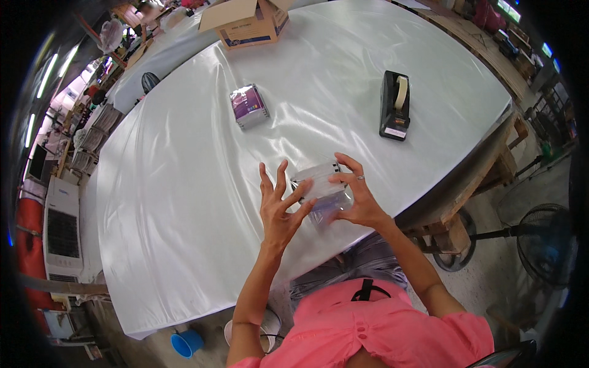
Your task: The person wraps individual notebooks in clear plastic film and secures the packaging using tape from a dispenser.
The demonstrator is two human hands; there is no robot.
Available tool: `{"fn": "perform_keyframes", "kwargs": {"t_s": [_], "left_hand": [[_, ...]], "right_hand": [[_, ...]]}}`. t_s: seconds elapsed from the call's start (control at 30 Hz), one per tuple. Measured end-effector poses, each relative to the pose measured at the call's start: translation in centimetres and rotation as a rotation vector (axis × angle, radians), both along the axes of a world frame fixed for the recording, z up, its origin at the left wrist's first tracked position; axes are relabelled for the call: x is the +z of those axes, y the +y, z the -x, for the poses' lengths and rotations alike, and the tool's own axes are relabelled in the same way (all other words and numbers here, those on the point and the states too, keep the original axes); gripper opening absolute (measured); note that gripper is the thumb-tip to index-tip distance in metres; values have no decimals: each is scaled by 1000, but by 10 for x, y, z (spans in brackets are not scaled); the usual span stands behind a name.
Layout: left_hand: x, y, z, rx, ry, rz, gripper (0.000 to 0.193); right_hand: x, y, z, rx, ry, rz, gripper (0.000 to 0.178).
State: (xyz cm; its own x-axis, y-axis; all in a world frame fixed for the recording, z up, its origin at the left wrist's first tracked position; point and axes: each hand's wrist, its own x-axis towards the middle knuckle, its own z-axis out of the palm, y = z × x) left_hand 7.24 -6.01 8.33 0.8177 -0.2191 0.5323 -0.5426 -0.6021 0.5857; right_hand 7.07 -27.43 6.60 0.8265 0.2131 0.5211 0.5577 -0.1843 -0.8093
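Note:
A small white block-shaped pack in clear plastic wrap (320, 178) is between my hands, close to the table's front edge. My right hand (363, 199) grips it from the right, fingers along the far side and thumb at the near side. The thumb and forefinger of my left hand (279, 205) pinch at the pack's left side, while its other fingers stick up. Loose clear film hangs on the near side of the pack. Farther off lies a similar wrapped pack with a purple label (248, 105), touched by neither hand.
A black tape dispenser (394, 107) with a pale roll stands at the right of the white-covered table (172, 202). An open cardboard box (248, 27) sits at the far edge. On the floor are a blue bucket (186, 343) and, at right, a black fan (543, 244).

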Motion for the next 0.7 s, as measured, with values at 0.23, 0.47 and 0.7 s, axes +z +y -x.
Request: {"fn": "perform_keyframes", "kwargs": {"t_s": [0.23, 0.47, 0.7], "left_hand": [[-1, 7, 3, -28, 50, 93, 50], [19, 11, -6, -101, 58, -131, 39], [28, 11, -18, -133, 130, -73, 27]], "right_hand": [[5, 7, -4, -114, -167, 38, 33], [11, -1, -5, 3, 40, -119, 22], [37, -2, -13, 34, 229, -88, 12]]}}
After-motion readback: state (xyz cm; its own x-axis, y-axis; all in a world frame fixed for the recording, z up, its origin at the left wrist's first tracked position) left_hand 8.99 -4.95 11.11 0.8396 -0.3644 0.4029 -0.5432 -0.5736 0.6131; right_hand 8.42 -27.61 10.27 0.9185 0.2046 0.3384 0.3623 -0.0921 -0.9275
